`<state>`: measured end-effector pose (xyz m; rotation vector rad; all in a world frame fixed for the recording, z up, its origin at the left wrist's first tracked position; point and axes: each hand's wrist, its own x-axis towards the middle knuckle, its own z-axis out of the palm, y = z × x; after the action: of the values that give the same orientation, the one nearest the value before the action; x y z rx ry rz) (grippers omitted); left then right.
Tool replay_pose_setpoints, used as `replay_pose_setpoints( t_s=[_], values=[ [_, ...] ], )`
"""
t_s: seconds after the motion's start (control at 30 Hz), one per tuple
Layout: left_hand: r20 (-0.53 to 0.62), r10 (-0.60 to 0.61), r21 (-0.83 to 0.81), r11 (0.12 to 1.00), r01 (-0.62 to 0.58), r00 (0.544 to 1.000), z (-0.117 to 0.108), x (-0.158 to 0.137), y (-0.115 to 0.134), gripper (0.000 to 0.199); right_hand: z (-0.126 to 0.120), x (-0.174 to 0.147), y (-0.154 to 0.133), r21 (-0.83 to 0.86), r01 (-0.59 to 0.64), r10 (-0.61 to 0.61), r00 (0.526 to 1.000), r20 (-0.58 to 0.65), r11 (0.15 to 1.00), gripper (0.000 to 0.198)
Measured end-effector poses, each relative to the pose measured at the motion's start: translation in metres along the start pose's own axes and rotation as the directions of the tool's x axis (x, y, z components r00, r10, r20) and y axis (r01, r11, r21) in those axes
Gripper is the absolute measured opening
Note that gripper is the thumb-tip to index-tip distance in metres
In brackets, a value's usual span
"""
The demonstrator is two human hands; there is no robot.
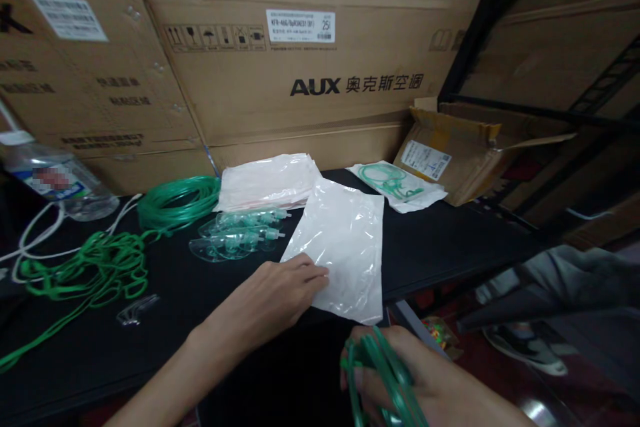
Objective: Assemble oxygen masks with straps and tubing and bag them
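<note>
My left hand [295,290] is at the lower left edge of a white pouch [345,240] with a shiny clear face. Its fingers are closed together over the pouch's face, and the thumb is hidden. The pouch lies tilted on the black table, its lower part at the front edge. Below and to the right, my right hand [400,367] is closed around a coil of green tubing [385,367], apart from the pouch. Several clear green-tinted masks [230,240] lie left of the pouch. Behind them is a stack of white pouches [270,180].
At left are a tubing coil [177,203], tangled green cord [95,267], small clear pieces [135,310] and a plastic bottle [55,173]. A pouch holding green tubing [395,180] lies beside an open carton [450,153]. Large cartons [300,47] stand behind. Another person's shoe [530,350] shows at right.
</note>
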<state>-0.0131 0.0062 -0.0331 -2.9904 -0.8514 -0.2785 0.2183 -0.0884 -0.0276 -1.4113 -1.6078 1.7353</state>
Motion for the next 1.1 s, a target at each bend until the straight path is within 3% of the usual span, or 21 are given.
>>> replay_pose_setpoints(
  t_s=[0.13,0.23,0.3,0.37,0.53,0.63,0.8,0.93,1.03,1.1],
  values=[
    [-0.243,-0.129,0.148,0.975,0.168,0.961,0.015,0.004,0.017,0.015,0.012,0.008,-0.021,-0.187,0.203,-0.223,0.97,-0.092,0.961,0.02],
    [-0.492,-0.175,0.073,0.968,0.24,0.853,0.024,0.006,0.024,0.013,0.015,0.017,-0.023,-0.305,0.273,-0.343,0.916,-0.207,0.913,0.022],
    [-0.581,-0.202,-0.011,0.971,0.241,0.788,0.024,0.007,0.026,0.013,0.014,0.022,-0.018,-0.312,0.266,-0.359,0.886,-0.295,0.912,0.03],
    [-0.599,-0.241,-0.098,0.968,0.229,0.764,0.02,0.008,0.026,0.014,0.01,0.026,-0.012,-0.286,0.228,-0.331,0.858,-0.393,0.931,0.037],
    [-0.514,-0.337,-0.328,0.927,0.182,0.789,0.001,0.01,0.029,0.011,-0.004,0.032,0.002,-0.155,0.173,-0.232,0.769,-0.596,0.973,0.049],
    [-0.502,-0.383,-0.415,0.893,0.172,0.775,-0.005,0.014,0.031,0.011,-0.015,0.033,0.007,-0.18,0.151,-0.233,0.729,-0.644,0.972,0.05],
    [-0.531,-0.449,-0.498,0.851,0.165,0.719,-0.007,0.02,0.037,0.013,-0.028,0.032,0.008,-0.262,0.134,-0.277,0.711,-0.646,0.956,0.043],
    [-0.577,-0.433,-0.459,0.873,0.163,0.693,-0.004,0.025,0.05,0.012,-0.031,0.036,0.012,-0.354,0.093,-0.306,0.73,-0.612,0.93,0.04],
    [-0.635,-0.34,-0.332,0.931,0.152,0.693,0.002,0.028,0.06,0.013,-0.033,0.042,0.016,-0.374,0.029,-0.275,0.73,-0.626,0.927,0.048],
    [-0.652,-0.268,-0.225,0.962,0.157,0.709,0.007,0.028,0.063,0.016,-0.036,0.045,0.013,-0.336,0.064,-0.275,0.725,-0.632,0.94,0.049]
  ],
)
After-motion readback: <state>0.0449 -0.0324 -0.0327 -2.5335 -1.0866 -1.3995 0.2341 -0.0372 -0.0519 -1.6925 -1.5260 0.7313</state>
